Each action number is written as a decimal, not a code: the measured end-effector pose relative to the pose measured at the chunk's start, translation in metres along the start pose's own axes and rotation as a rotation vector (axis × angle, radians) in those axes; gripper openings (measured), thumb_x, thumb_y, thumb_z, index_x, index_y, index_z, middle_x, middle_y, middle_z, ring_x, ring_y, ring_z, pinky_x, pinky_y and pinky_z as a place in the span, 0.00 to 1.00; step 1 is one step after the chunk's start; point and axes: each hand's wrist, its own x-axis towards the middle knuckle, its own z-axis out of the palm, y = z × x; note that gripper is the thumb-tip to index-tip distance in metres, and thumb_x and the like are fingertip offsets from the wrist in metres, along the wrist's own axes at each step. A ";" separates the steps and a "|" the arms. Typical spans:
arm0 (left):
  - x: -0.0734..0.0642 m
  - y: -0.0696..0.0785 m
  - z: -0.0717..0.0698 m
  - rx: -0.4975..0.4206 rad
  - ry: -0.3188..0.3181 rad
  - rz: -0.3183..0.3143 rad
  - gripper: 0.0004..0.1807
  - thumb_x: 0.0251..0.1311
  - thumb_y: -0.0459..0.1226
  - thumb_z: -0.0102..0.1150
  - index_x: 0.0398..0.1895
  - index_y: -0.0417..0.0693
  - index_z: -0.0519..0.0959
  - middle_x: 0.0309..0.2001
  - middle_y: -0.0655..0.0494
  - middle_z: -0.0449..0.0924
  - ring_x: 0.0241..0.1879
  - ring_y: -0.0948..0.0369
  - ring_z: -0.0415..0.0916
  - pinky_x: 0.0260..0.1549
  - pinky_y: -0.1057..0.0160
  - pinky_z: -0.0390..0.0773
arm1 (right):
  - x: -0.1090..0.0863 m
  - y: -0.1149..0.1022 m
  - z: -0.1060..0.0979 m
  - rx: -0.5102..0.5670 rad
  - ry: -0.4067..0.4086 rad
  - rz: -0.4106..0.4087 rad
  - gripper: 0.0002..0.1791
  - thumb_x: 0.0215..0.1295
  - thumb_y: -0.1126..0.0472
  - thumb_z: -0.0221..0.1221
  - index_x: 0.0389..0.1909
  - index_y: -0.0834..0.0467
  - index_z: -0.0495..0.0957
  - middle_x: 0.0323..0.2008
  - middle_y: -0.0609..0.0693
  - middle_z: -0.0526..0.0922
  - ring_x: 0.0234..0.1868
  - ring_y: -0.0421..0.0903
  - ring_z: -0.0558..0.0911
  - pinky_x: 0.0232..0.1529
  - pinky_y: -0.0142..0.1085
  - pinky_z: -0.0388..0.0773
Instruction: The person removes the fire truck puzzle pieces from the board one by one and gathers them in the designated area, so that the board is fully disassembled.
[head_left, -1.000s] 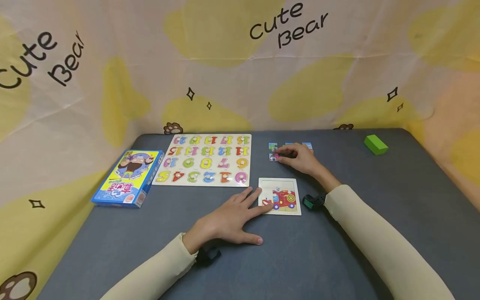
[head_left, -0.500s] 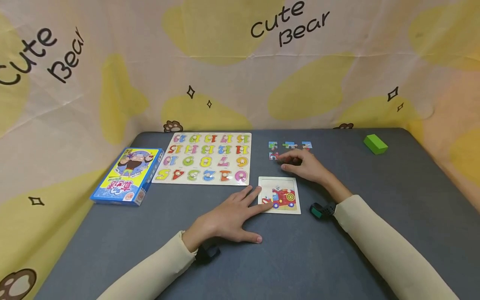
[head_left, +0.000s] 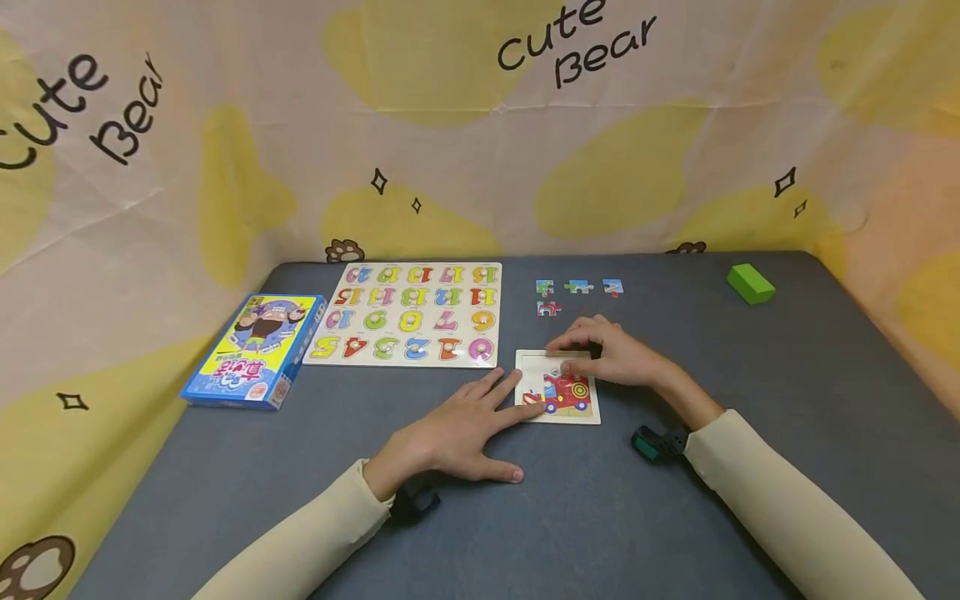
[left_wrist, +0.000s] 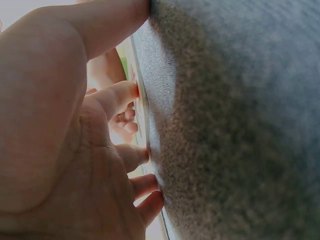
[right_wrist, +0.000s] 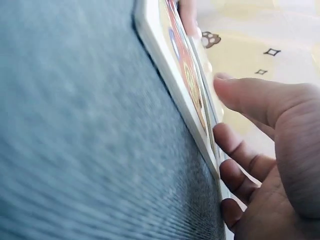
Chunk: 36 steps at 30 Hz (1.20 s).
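Pale fabric printed with yellow patches, paw prints and "Cute Bear" lettering forms the backdrop cloth [head_left: 450, 67] behind your dark grey table [head_left: 585, 517]. Before you lies the jigsaw tray [head_left: 532, 365], flat on the tabletop, with a red vehicle partly assembled towards its near right part and bare base showing at its left.

Your left hand [head_left: 453, 437] is spread at the tray's left side, grasping nothing: its index fingertip rests on the tray's near left area, while the thumb lies on the table. Your right hand [head_left: 622, 354] is over the tray's far right corner, fingers loosely bent and thumb apart from them, with no piece visible between; you can't tell from these views whether its fingertips press on the tray.

Beyond the tray lie four loose pieces: a green-and-blue piece [head_left: 544, 287], a wider green-and-blue piece [head_left: 578, 287] and a blue-and-red piece [head_left: 612, 287] in a row, with a mostly red piece [head_left: 548, 308] nearer the tray. To the tray's far left you have the number puzzle board [head_left: 399, 285], then a blue-and-yellow box [head_left: 255, 342]. Well right of the tray and beyond it sits a green block [head_left: 751, 283].
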 end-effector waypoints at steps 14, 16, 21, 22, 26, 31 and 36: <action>0.000 0.000 -0.002 0.002 0.015 0.000 0.47 0.61 0.66 0.60 0.81 0.78 0.51 0.85 0.53 0.35 0.83 0.46 0.32 0.77 0.37 0.48 | -0.009 -0.017 0.006 -0.135 -0.054 -0.035 0.18 0.61 0.63 0.66 0.51 0.44 0.88 0.42 0.45 0.76 0.45 0.44 0.64 0.46 0.46 0.51; 0.000 0.001 -0.002 0.005 0.010 0.000 0.47 0.61 0.66 0.59 0.81 0.78 0.50 0.85 0.54 0.34 0.83 0.46 0.31 0.77 0.38 0.47 | -0.010 -0.018 0.007 -0.140 -0.061 -0.039 0.19 0.61 0.64 0.65 0.52 0.44 0.88 0.40 0.44 0.76 0.44 0.44 0.64 0.45 0.46 0.51; 0.000 0.001 -0.002 0.002 0.014 0.003 0.47 0.61 0.66 0.59 0.81 0.77 0.51 0.85 0.54 0.34 0.83 0.46 0.32 0.77 0.37 0.47 | -0.011 -0.020 0.009 -0.145 -0.056 -0.058 0.20 0.60 0.65 0.65 0.52 0.44 0.88 0.39 0.44 0.75 0.43 0.43 0.64 0.44 0.45 0.51; 0.000 0.001 -0.002 0.002 0.016 0.003 0.46 0.61 0.66 0.59 0.81 0.77 0.51 0.85 0.53 0.35 0.83 0.46 0.32 0.77 0.37 0.47 | -0.011 -0.020 0.009 -0.148 -0.056 -0.059 0.20 0.60 0.65 0.65 0.52 0.44 0.88 0.39 0.44 0.75 0.43 0.43 0.64 0.44 0.45 0.51; -0.001 0.003 -0.002 0.003 0.025 0.007 0.46 0.62 0.65 0.60 0.81 0.75 0.52 0.85 0.52 0.36 0.83 0.45 0.33 0.77 0.37 0.48 | -0.012 -0.021 0.010 -0.151 -0.059 -0.055 0.20 0.60 0.65 0.64 0.52 0.43 0.87 0.40 0.44 0.76 0.43 0.43 0.64 0.44 0.45 0.51; -0.003 0.004 -0.002 0.009 0.028 0.010 0.46 0.62 0.64 0.61 0.81 0.74 0.53 0.85 0.51 0.36 0.83 0.45 0.34 0.77 0.38 0.48 | -0.012 -0.022 0.011 -0.118 -0.071 -0.046 0.21 0.60 0.67 0.63 0.52 0.44 0.87 0.41 0.46 0.78 0.43 0.44 0.65 0.45 0.45 0.52; -0.002 0.003 -0.001 0.011 0.027 0.009 0.46 0.62 0.65 0.61 0.81 0.75 0.53 0.85 0.52 0.36 0.83 0.45 0.33 0.77 0.38 0.48 | -0.013 -0.021 0.011 -0.086 -0.084 -0.038 0.23 0.59 0.68 0.62 0.52 0.44 0.87 0.42 0.44 0.78 0.42 0.45 0.65 0.45 0.46 0.52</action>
